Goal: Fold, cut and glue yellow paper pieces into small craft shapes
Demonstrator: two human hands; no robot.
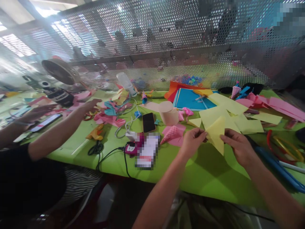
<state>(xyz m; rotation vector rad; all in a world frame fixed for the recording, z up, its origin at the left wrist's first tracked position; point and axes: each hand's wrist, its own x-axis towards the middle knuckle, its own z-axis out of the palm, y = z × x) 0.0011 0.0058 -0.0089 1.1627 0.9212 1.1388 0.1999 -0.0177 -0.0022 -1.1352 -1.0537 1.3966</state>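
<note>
Right of the black phone, left hand and right hand pinch the yellow paper; aligning edges before pressing should keep creases crisp.

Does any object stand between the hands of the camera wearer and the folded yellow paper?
Nothing visible stands in the way. The left hand and the right hand hold the folded yellow paper directly, at opposite edges. The loose pale yellow sheets lie beyond it, not between.
</note>
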